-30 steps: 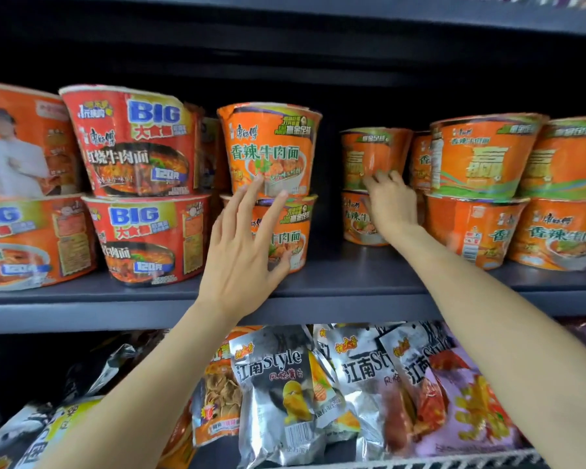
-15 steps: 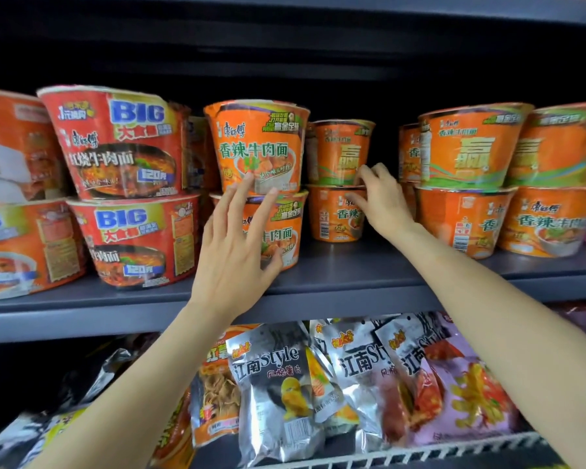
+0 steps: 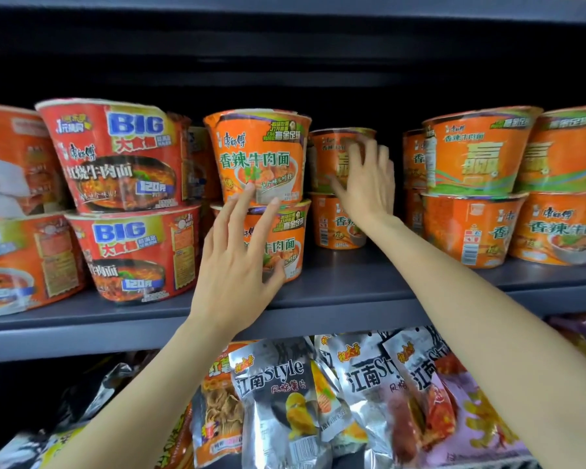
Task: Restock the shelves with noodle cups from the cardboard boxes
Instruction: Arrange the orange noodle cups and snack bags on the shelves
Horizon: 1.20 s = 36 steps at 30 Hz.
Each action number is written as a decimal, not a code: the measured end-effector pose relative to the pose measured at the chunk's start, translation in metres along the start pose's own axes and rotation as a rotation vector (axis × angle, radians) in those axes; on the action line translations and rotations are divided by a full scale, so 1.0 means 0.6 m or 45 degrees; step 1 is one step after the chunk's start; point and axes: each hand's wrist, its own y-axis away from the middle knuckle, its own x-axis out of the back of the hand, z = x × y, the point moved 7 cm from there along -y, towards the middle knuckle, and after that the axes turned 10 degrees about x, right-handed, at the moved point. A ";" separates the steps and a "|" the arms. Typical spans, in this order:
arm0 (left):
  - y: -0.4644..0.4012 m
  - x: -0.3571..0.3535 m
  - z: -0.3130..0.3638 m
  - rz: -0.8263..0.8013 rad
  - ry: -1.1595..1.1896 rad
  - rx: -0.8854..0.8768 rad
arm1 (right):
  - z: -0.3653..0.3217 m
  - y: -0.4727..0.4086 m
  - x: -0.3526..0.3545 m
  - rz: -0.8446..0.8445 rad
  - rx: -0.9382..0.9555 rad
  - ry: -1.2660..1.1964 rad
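**Back stack sat right under the right hand**

The rear orange cup stack (image 3: 339, 187) stood upright, deep on the shelf (image 3: 369, 286), beside the front stack (image 3: 261, 194). Right hand (image 3: 366, 184) lay on it, grip spread wide; left hand (image 3: 237, 262) touched the front stack, fingers loose, holding nothing.

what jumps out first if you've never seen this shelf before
Two bare hands reach into a dark shelf packed with stacked noodle cups. The left hand rests open against the front stack of orange cups at centre, while the right hand spreads over a smaller orange stack set further back. Red BIG cups crowd the left, and silver snack bags fill the shelf below.
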 end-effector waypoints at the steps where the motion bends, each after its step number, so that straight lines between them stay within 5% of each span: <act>1: 0.000 0.000 0.000 0.006 0.001 -0.004 | -0.009 -0.013 -0.005 -0.012 0.076 0.030; 5: -0.002 -0.001 0.000 0.025 -0.002 -0.016 | -0.025 -0.052 -0.034 -0.193 0.247 0.117; 12: -0.001 -0.005 -0.003 0.009 -0.013 -0.010 | 0.018 -0.044 0.003 -0.196 0.161 0.091; 23: -0.001 -0.004 -0.002 0.000 -0.003 -0.009 | 0.031 -0.044 -0.039 -0.282 -0.424 -0.158; 28: -0.001 -0.005 -0.002 0.005 -0.007 -0.014 | 0.028 -0.048 -0.050 -0.123 -0.537 -0.238; 36: -0.002 -0.004 -0.003 0.004 -0.008 -0.020 | 0.036 -0.055 0.040 0.211 -0.363 -0.695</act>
